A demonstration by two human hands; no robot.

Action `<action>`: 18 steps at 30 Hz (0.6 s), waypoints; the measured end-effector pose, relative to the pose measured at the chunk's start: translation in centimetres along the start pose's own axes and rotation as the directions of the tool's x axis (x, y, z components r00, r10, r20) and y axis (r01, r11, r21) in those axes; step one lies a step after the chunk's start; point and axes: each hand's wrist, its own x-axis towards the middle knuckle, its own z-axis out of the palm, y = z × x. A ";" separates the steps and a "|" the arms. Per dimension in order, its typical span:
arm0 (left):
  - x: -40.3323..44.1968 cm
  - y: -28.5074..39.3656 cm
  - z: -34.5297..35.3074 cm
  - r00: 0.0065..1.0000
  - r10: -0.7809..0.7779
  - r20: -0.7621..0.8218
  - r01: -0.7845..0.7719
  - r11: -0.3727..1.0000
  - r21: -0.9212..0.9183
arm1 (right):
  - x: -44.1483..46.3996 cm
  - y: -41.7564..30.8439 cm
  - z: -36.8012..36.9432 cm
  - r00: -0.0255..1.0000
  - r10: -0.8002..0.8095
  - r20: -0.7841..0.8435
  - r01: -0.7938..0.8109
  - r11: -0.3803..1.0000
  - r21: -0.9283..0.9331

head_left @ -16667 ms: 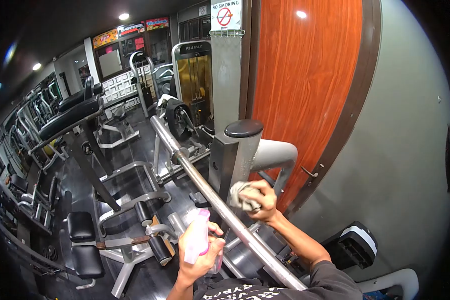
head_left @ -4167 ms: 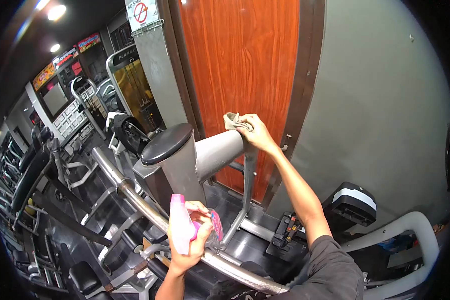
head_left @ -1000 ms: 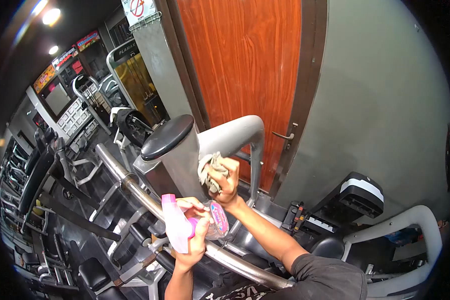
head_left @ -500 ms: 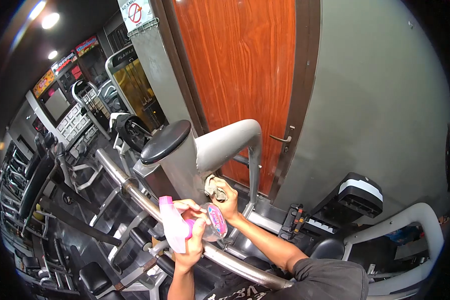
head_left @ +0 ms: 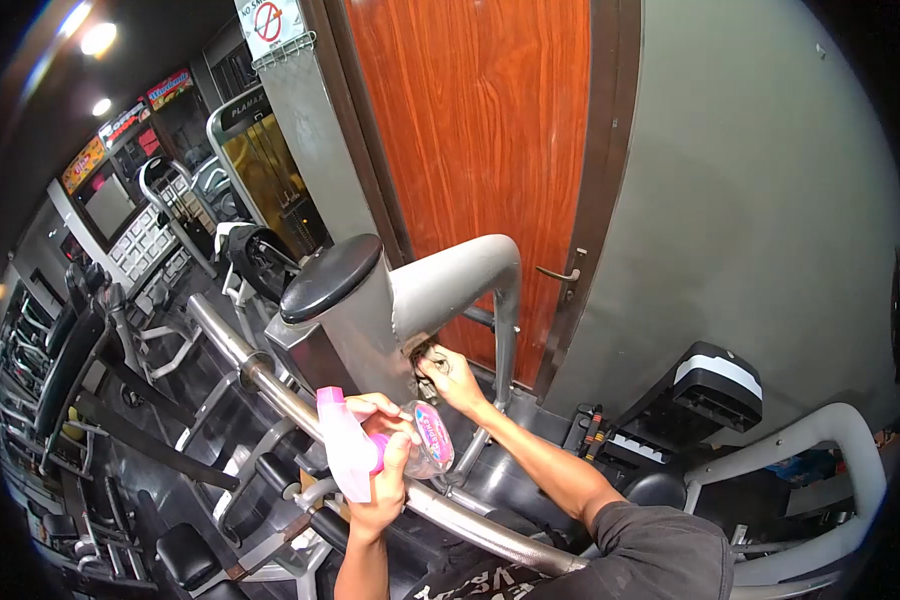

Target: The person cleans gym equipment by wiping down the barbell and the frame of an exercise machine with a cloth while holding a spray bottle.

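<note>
My left hand (head_left: 388, 478) is closed around the neck of a spray bottle (head_left: 432, 442), which has a pink-and-white spray head, a clear body and a pink and blue label. The bottle is tilted, its body toward my right forearm. In my right hand (head_left: 456, 384) is a crumpled cloth (head_left: 426, 366), mostly covered by the fingers. That hand is at the lower side of a thick grey machine post (head_left: 355, 335) with a black cap, and the cloth appears to touch the post. A metal barbell (head_left: 290, 400) runs below the left hand.
A curved grey tube (head_left: 460, 275) joins the post in front of a wooden door (head_left: 470, 130). At right stand a black-and-white step platform (head_left: 715, 390) and a grey frame (head_left: 850, 430) beside the wall. Several gym machines fill the left side, with a black seat (head_left: 190, 555) lower left.
My right hand has moved slightly upward along the post with the cloth, and its fingers now cover more of it. The left hand and spray bottle stay almost in place.
</note>
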 end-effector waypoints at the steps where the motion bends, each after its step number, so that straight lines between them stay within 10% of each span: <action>1: 0.0 0.0 -0.1 1.000 -0.002 0.001 0.002 1.000 -0.001 | 0.1 -0.2 0.1 0.999 0.031 0.009 -0.031 0.998 0.053; 7: 0.2 0.1 -0.3 0.999 0.034 0.042 -0.035 0.999 0.034 | -0.3 -4.1 0.3 0.983 0.173 -0.062 -0.153 0.959 0.237; 14: 0.1 0.1 -0.1 0.998 0.019 0.058 -0.020 1.000 0.012 | 1.3 -2.2 -3.2 0.765 0.597 0.243 -0.482 0.279 0.830; 18: 0.0 0.1 -0.1 0.998 0.021 0.060 -0.024 0.999 0.041 | 3.9 1.8 -5.5 0.774 0.603 0.192 -0.294 0.074 0.953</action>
